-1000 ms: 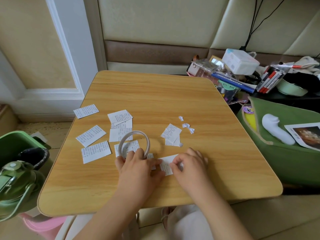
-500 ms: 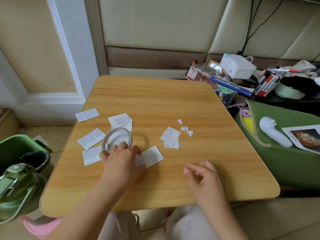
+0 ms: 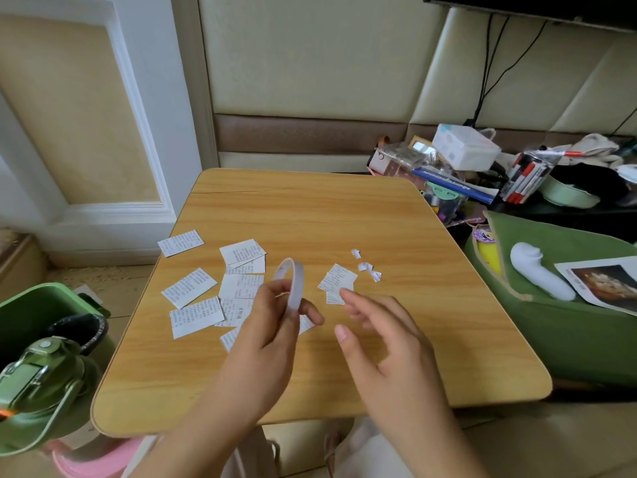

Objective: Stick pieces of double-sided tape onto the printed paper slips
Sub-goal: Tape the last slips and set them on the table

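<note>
Half a second ago our left hand (image 3: 272, 326) rested low on the table (image 3: 310, 215) with the tape roll (image 3: 291, 286) lying over the slips; now we have lifted the roll clear of the wood, edge-on to us, our fingers curled round its lower rim. Our right hand (image 3: 375, 339) has come up from the table's near edge – it hovers just right of the roll, fingers spread and relaxed, holding nothing.

The printed paper slips (image 3: 193, 288) lie scattered across the left half of the table (some overlapping, a few partly hidden behind our left hand). A small stack of slips (image 3: 337, 279) sits just beyond our right fingertips, with tiny white scraps (image 3: 367, 267) near it. Off the table's right edge – a green bag (image 3: 568, 326); at the left, a green bin (image 3: 38, 305).
</note>
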